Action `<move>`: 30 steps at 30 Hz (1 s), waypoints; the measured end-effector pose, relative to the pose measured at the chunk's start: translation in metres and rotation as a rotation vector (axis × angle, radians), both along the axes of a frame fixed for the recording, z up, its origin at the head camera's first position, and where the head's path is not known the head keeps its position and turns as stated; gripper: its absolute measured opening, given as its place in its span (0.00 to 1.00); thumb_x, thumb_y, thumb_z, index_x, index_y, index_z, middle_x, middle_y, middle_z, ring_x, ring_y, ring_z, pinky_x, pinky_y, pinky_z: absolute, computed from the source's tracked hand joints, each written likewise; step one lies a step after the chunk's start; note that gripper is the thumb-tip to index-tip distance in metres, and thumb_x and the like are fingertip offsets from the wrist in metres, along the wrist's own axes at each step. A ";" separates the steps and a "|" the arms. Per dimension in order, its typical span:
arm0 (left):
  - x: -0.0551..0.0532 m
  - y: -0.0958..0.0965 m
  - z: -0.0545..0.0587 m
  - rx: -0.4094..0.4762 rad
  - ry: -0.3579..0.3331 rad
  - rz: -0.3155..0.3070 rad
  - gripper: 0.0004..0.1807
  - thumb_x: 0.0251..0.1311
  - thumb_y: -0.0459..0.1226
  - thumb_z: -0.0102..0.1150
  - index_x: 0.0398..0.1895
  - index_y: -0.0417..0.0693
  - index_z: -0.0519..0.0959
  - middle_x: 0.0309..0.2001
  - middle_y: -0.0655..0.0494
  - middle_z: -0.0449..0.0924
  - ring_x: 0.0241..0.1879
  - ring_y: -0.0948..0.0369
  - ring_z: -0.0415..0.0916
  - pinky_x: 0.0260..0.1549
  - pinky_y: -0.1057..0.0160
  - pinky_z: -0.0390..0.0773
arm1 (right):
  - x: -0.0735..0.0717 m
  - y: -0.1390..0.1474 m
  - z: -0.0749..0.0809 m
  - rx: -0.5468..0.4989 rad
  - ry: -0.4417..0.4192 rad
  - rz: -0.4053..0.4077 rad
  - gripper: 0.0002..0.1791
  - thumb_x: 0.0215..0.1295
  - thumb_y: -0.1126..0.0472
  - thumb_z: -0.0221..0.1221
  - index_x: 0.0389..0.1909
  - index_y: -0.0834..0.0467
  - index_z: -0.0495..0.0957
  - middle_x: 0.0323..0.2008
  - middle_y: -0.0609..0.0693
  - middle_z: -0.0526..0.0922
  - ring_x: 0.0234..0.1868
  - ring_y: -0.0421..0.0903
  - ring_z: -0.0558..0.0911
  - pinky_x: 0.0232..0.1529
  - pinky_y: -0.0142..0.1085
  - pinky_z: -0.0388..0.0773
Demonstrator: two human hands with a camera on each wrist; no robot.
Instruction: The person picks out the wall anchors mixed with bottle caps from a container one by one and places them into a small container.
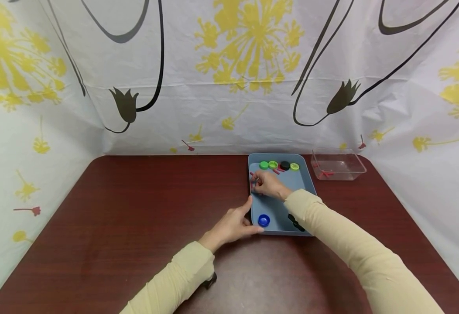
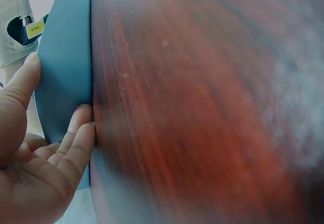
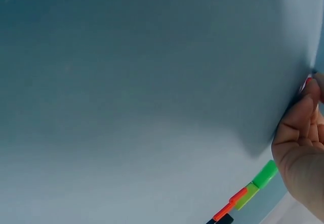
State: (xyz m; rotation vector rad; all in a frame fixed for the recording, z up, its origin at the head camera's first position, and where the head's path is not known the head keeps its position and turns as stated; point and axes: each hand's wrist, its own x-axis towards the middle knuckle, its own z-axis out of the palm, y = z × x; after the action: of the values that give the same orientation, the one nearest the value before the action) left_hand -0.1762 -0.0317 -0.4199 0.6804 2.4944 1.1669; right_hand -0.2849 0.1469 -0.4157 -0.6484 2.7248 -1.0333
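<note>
A shallow blue-grey tray lies on the table. My right hand reaches in at its left wall, fingers curled and fingertips together. Between those fingertips a bit of a small red stick shows; most of it is hidden. Outside the tray, my left hand rests against the left wall near the front corner. Its fingers touch the outer side and the thumb reaches the rim. Just inside that corner sits a blue bottle cap.
Along the tray's far end are a green cap, a black cap, yellow-green caps and loose red sticks. A clear plastic box with red sticks stands right of the tray. A patterned white sheet hangs behind the table.
</note>
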 end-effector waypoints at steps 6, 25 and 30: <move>0.000 0.000 0.000 -0.002 0.007 0.002 0.51 0.56 0.52 0.63 0.74 0.45 0.44 0.37 0.52 0.83 0.30 0.69 0.78 0.31 0.70 0.75 | 0.000 -0.001 -0.002 0.013 0.038 -0.007 0.10 0.56 0.72 0.62 0.38 0.69 0.75 0.17 0.51 0.76 0.18 0.37 0.71 0.22 0.30 0.67; 0.000 0.001 0.000 -0.011 0.007 0.008 0.52 0.55 0.52 0.63 0.74 0.45 0.45 0.35 0.53 0.84 0.30 0.70 0.78 0.32 0.69 0.75 | 0.001 0.000 -0.003 -0.011 0.022 -0.048 0.07 0.55 0.72 0.61 0.35 0.67 0.75 0.20 0.52 0.76 0.20 0.38 0.71 0.23 0.29 0.67; 0.000 0.001 0.000 -0.014 0.016 0.011 0.52 0.55 0.52 0.64 0.74 0.44 0.45 0.35 0.53 0.84 0.30 0.70 0.78 0.32 0.69 0.75 | 0.003 0.002 0.002 -0.038 -0.017 -0.067 0.08 0.58 0.72 0.60 0.38 0.68 0.74 0.20 0.53 0.77 0.20 0.40 0.74 0.23 0.31 0.71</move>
State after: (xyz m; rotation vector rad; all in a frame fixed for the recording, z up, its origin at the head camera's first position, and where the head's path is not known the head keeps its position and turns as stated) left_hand -0.1761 -0.0303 -0.4200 0.6760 2.5197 1.1516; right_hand -0.2823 0.1488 -0.4141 -0.5553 2.7351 -1.1030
